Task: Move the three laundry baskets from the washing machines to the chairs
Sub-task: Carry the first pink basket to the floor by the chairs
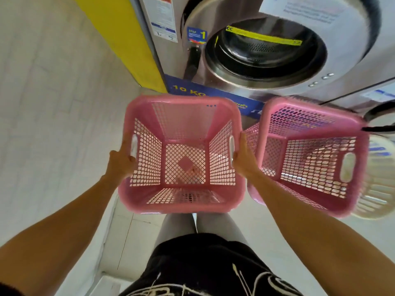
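An empty pink mesh laundry basket (pixel 181 205) is in front of me, held by its two side handles. My left hand (pixel 121 162) grips the left handle and my right hand (pixel 243 161) grips the right one. A second pink basket (pixel 307 129) stands just to the right, nearly touching my right wrist. Behind it, at the right edge, a white basket (pixel 378 199) is partly hidden. All three sit before a steel washing machine (pixel 267 54) whose round door is open.
A yellow panel (pixel 119 39) rises left of the machine. Pale tiled floor (pixel 53 114) spreads to the left and beneath me. A second machine's door (pixel 382 116) shows at the right edge. No chairs are in view.
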Motion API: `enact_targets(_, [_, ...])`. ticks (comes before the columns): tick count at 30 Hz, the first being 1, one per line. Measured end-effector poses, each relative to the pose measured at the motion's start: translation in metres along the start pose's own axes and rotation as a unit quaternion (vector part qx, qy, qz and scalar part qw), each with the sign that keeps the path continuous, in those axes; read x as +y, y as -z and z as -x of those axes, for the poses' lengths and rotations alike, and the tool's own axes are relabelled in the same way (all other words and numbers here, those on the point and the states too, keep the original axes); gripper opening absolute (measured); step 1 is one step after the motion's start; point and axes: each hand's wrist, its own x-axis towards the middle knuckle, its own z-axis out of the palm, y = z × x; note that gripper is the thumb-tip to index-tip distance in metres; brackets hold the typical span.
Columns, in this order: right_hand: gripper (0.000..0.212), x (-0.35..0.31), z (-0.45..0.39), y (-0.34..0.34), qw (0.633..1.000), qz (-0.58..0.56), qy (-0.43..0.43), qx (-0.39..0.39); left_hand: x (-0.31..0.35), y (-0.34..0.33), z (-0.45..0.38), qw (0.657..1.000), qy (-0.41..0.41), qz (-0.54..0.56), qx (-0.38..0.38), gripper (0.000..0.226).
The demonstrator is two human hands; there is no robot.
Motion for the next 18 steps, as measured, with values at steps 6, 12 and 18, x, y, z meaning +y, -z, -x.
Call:
enact_targets(6, [0.075, -0.044, -0.015, 0.008, 0.994, 0.063, 0.087, -0.002, -0.034, 0.0, 0.064, 0.99, 0.1, 0.075, 0.061, 0.072])
enact_targets(12, [0.069, -0.103, -0.014, 0.004, 0.969, 0.154, 0.191, -0.002, -0.062, 0.001, 0.131, 0.964, 0.173, 0.145, 0.137, 0.074])
enact_targets(18, [0.067, -0.153, 0.005, -0.033, 0.921, 0.255, 0.291, -0.049, -0.1, -0.027, 0.221, 0.913, 0.287, 0.156, 0.244, 0.07])
